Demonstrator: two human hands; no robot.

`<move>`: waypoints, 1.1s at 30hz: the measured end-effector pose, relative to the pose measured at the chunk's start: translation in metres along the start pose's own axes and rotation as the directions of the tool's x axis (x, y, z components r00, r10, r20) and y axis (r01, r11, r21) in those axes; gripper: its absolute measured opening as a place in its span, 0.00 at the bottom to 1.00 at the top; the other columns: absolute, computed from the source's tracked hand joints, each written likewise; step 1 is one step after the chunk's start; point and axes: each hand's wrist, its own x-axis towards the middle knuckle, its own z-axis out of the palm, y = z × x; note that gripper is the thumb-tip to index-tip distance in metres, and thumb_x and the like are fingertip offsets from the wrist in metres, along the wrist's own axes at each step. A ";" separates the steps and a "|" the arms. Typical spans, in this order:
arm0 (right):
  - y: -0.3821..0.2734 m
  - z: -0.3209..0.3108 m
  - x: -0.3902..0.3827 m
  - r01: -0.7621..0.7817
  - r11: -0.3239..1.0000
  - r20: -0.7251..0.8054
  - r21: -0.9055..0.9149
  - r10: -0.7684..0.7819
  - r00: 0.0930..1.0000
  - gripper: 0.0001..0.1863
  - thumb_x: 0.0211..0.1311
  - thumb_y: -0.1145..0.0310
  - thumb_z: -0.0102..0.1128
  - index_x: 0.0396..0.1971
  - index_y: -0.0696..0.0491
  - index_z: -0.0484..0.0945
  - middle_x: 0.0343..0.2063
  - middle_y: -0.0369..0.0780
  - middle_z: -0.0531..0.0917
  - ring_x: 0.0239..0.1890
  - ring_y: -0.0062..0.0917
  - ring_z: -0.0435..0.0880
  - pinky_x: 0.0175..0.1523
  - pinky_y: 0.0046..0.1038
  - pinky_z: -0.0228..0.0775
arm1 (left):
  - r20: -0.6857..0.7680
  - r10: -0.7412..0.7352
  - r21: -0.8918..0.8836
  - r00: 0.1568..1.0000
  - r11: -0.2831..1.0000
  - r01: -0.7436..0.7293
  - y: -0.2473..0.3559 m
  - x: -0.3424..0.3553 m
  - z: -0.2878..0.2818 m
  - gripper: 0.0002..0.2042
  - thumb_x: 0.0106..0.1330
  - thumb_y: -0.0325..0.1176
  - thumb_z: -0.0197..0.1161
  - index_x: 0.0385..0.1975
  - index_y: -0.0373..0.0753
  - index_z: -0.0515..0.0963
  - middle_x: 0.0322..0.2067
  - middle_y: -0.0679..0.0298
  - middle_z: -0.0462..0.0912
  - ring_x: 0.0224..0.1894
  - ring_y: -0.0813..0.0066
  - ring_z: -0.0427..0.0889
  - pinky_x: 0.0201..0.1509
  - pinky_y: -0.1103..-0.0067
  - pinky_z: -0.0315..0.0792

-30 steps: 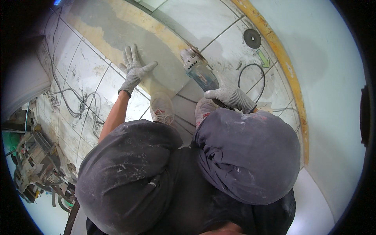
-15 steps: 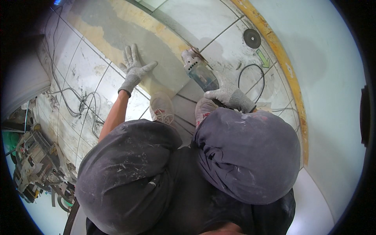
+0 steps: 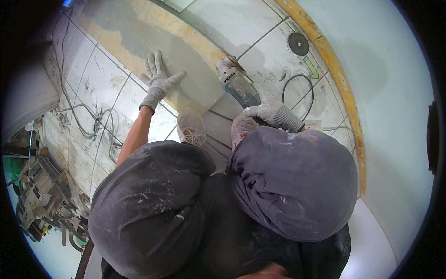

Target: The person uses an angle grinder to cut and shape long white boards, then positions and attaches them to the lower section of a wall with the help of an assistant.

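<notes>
My left hand (image 3: 160,83), in a pale grey knitted glove, lies flat with fingers spread on a long slab (image 3: 195,69) patched in beige and grey. My right hand (image 3: 267,111), gloved alike, grips the body of a teal angle grinder (image 3: 241,90). The grinder's silver head and thin disc sit at the slab's right edge. My left shoe (image 3: 190,125) is at the slab's near end, and my right shoe (image 3: 242,126) is just below the grinder. My bent knees in dusty grey trousers fill the lower middle.
White tiles (image 3: 97,69) with dark smears surround the slab. A black disc (image 3: 298,44), a green arrow sticker (image 3: 312,67) and looped cable (image 3: 310,90) lie right, beside a yellow strip (image 3: 346,88) along a pale wall (image 3: 395,116). More cables (image 3: 88,111) and a cluttered heap (image 3: 44,186) are left.
</notes>
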 end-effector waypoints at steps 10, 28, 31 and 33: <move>0.000 -0.001 -0.004 -0.008 0.994 -0.027 -0.106 0.005 1.000 0.53 0.52 0.53 0.78 0.75 0.57 0.60 0.66 0.55 0.74 0.71 0.43 0.71 0.74 0.38 0.61 | -0.004 0.019 0.003 1.000 1.000 -0.019 -0.003 0.002 0.005 0.67 0.49 0.75 0.70 0.83 0.49 0.39 0.82 0.47 0.33 0.84 0.50 0.23 0.78 0.41 0.18; -0.009 0.001 -0.008 -0.066 0.989 -0.042 -0.128 0.061 0.997 0.52 0.49 0.54 0.76 0.73 0.59 0.62 0.63 0.56 0.76 0.69 0.44 0.73 0.73 0.38 0.63 | 0.004 0.005 0.014 1.000 1.000 -0.005 -0.006 0.000 0.002 0.66 0.51 0.76 0.69 0.83 0.50 0.38 0.82 0.47 0.32 0.84 0.50 0.24 0.79 0.41 0.21; 0.020 0.002 -0.003 0.052 0.995 -0.016 -0.082 -0.054 0.998 0.51 0.48 0.55 0.78 0.71 0.58 0.64 0.62 0.55 0.77 0.68 0.43 0.74 0.72 0.38 0.64 | 0.011 0.007 0.011 1.000 1.000 -0.007 -0.005 0.002 0.002 0.66 0.51 0.75 0.69 0.83 0.49 0.39 0.82 0.47 0.32 0.84 0.50 0.22 0.78 0.41 0.19; 0.020 0.003 -0.004 -0.039 0.999 -0.022 0.014 0.040 0.999 0.54 0.49 0.56 0.82 0.74 0.59 0.63 0.65 0.52 0.75 0.70 0.40 0.71 0.74 0.38 0.61 | 0.015 0.013 0.002 1.000 1.000 -0.013 -0.004 0.002 0.003 0.67 0.50 0.75 0.70 0.83 0.48 0.39 0.82 0.46 0.32 0.84 0.51 0.21 0.78 0.41 0.18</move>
